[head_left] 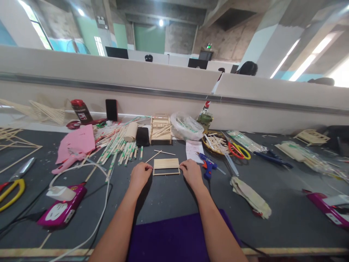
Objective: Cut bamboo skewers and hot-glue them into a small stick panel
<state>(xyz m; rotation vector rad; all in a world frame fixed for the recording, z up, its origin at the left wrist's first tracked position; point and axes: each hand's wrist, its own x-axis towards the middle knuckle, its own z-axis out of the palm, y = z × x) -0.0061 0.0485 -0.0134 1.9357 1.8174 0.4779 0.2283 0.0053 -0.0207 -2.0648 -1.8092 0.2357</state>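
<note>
A small frame of pale wooden sticks (166, 163) lies on the dark tabletop in front of me, its upper part filled with sticks side by side and a gap above the lowest stick. My left hand (140, 177) is closed at its left edge, fingertips pinched against the corner. At the right edge, my right hand (192, 174) grips the opposite side in the same way. The fingers partly hide both ends. Just behind the frame lie two loose sticks (164, 152). A blue glue gun (208, 167) rests beside my right hand.
Wrapped chopsticks (117, 143) and a pink glue gun (69, 160) lie left. A stick-built model (160, 131) stands behind. A basket of stick pieces (215, 142), scissors (240, 150) and a glove (251, 196) are right. A purple power strip (64, 207) with a white cable sits front left.
</note>
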